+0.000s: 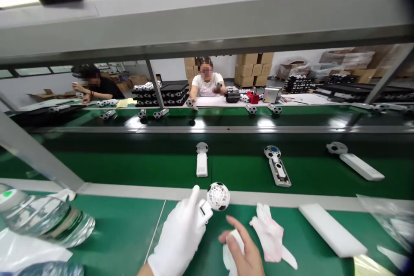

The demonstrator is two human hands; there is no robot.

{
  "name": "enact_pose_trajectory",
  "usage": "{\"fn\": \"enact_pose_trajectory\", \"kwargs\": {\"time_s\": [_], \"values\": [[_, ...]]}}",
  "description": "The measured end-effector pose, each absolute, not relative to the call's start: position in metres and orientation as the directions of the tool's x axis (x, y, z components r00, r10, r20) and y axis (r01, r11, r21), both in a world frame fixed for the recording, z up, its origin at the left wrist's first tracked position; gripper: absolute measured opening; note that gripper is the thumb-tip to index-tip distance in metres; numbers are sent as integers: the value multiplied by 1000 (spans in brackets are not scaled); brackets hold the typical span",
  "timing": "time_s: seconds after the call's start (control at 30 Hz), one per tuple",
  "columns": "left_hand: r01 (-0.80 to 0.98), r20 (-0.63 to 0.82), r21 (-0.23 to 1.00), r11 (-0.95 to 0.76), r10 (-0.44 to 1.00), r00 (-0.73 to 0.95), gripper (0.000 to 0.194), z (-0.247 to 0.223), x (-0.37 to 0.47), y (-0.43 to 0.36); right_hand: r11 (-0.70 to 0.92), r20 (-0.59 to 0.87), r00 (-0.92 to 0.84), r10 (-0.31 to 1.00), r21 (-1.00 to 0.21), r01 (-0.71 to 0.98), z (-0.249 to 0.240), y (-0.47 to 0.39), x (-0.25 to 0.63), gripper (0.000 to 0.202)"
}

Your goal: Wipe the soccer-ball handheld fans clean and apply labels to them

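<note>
My left hand (179, 235), in a white glove, is wrapped around the white handle of a handheld fan (218, 196). The fan's round head, patterned like a black-and-white football, points away from me near the bench edge. Its handle is mostly hidden by the glove. Just right of it, my bare right hand (247, 250) pinches a crumpled white cloth (227, 258) between thumb and fingers. A white glove with pinkish stains (270, 235) lies flat on the green bench beside my right hand.
Beyond the metal ledge, a green conveyor belt (233, 168) carries a white fan (202, 161), an opened fan (278, 168) and another fan (360, 164). A large water bottle (48, 215) lies left; a white block (333, 230) lies right. Two people sit across.
</note>
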State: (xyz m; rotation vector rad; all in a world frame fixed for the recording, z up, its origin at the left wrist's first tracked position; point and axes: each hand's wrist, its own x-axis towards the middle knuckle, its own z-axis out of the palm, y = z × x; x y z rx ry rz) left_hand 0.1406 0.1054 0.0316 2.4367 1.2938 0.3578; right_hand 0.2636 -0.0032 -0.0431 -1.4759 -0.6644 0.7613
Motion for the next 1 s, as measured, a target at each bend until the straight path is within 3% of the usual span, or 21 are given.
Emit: {"fn": "enact_pose_trajectory", "kwargs": {"time_s": [0.13,0.3,0.4,0.5,0.57,0.63,0.77,0.9,1.0], "values": [[763,7,272,-587,794,608,54,30,134,82,-27,-47,590,806,-999,-42,-29,-4,275,59],[726,17,309,-615,766,642,51,28,129,60,-73,-121,460,879,-990,-121,-9,-7,279,59],[723,-90,432,-539,772,629,59,35,123,53,-121,-223,424,878,-959,-256,-1,-7,279,58],[714,-324,646,-271,749,577,89,42,117,49,-166,-298,389,872,-926,-338,3,-3,279,58],[683,-414,721,-117,717,561,97,40,115,47,-196,-314,340,886,-920,-340,4,-1,279,56],[678,-395,728,-101,747,536,92,31,114,45,-214,-287,326,901,-946,-243,4,0,279,53],[779,-229,566,-271,856,464,71,4,109,42,-174,-63,436,897,-960,218,0,-10,289,39],[824,-98,433,-366,889,447,58,-12,97,44,-129,219,525,822,-827,547,-3,-36,321,25],[852,-75,427,-302,927,367,63,-18,91,47,-280,247,583,774,-692,665,-10,-52,348,29]]}}
